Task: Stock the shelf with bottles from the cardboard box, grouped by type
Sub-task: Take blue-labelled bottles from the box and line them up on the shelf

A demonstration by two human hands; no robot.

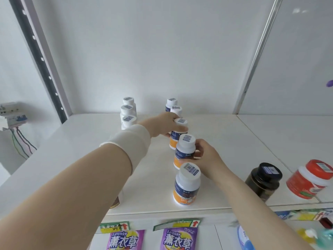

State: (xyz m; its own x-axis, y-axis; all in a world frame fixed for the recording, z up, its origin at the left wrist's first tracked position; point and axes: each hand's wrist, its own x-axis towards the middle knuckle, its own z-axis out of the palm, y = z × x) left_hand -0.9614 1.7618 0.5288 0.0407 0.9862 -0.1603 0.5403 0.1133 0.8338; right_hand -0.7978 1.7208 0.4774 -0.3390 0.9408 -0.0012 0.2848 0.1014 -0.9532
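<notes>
While the left hand [162, 124] is stretched forward over the white shelf [234, 141], its fingers are curled round the top of a white-capped supplement bottle [177, 137] with a blue and orange label, which stands upright on the shelf. Just nearer the person, a second matching bottle [184, 150] is gripped by the right hand [207, 157], with the thumb and fingers wrapped round its body from the right side. The two hands are held apart, each clamped on its own bottle, and the two bottles stand one behind the other, close together.

Directly in front of the right hand, nearest the shelf edge, a front bottle [186, 186] of the same kind is left standing free. Beyond the left hand, two more matching bottles [176, 110] are lined up towards the back wall, so that a single file of five is formed. To the left of the left hand, partly hidden by its wrist, a file of three all-white bottles [128, 112] is seen.

A white wristband [131, 141] is worn on the left forearm. To the right of the right hand, a dark jar [262, 179] with a black lid and a red jar [310, 179] are set near the shelf edge. Below the hands, purple lavender packets [178, 239] are hung.
</notes>
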